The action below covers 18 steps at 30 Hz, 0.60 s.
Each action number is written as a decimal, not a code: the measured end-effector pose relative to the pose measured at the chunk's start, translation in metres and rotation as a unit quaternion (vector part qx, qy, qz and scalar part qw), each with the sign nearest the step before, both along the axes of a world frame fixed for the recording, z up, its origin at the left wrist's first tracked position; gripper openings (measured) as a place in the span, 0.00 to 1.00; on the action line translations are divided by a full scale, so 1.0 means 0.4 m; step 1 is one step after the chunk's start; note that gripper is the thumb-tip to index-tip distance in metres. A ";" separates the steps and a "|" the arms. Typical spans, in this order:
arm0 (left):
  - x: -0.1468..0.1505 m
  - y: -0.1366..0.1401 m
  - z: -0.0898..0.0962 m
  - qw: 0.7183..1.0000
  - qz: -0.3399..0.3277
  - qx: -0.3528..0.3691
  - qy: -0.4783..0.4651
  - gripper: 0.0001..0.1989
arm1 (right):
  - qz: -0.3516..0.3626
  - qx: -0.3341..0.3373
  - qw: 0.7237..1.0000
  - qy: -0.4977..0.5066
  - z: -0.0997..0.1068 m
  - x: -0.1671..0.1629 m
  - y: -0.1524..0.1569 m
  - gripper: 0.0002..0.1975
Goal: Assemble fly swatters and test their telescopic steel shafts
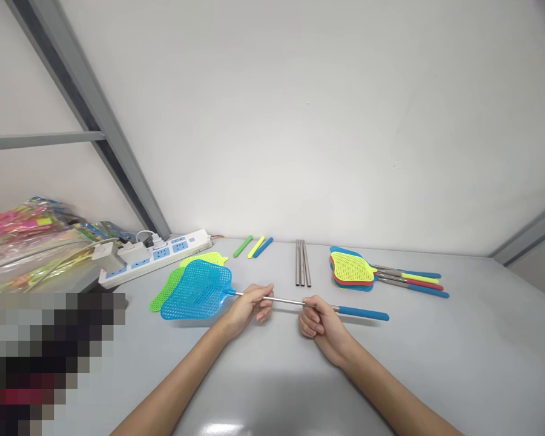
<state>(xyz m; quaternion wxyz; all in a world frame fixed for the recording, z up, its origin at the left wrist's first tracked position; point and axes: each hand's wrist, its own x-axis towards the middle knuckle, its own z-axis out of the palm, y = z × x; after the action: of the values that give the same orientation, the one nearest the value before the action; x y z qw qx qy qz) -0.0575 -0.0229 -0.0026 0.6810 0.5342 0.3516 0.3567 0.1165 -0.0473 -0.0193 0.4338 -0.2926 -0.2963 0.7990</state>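
Note:
A blue fly swatter (197, 290) lies level across both hands, its perforated head to the left and its blue handle to the right. My left hand (253, 303) is closed round the thin metal rod close to the head. Farther right on the same rod, just before the handle, my right hand (317, 318) is closed too. A green swatter head (167, 290) and a yellow swatter head (213, 258) rest on the table, partly hidden behind the blue one. To the right lies a stack of finished-looking swatters (353, 268) in several colours, handles pointing right.
Green, yellow and blue handle grips (255, 247) lie by the wall. Several metal tubes (302, 263) lie right of them on the grey table (272, 387). At the left are a white power strip (157, 259) with plugs and plastic-wrapped packages (31, 242).

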 end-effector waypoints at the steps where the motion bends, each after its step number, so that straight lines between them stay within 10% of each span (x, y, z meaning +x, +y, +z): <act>1: 0.001 0.000 -0.001 1.000 0.002 -0.001 -0.002 0.19 | 0.001 0.001 1.000 0.001 -0.001 -0.001 0.000 0.18; 18: 0.027 -0.024 -0.003 0.993 0.070 0.057 0.071 0.21 | 0.061 -0.022 0.996 0.064 0.000 -0.002 -0.007 0.18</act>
<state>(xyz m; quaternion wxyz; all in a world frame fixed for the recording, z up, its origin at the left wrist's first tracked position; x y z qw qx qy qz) -0.0468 -0.0325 -0.0037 0.5960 0.5701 0.4147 0.3844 0.1157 -0.0500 -0.0195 0.3959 -0.2312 -0.2677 0.8475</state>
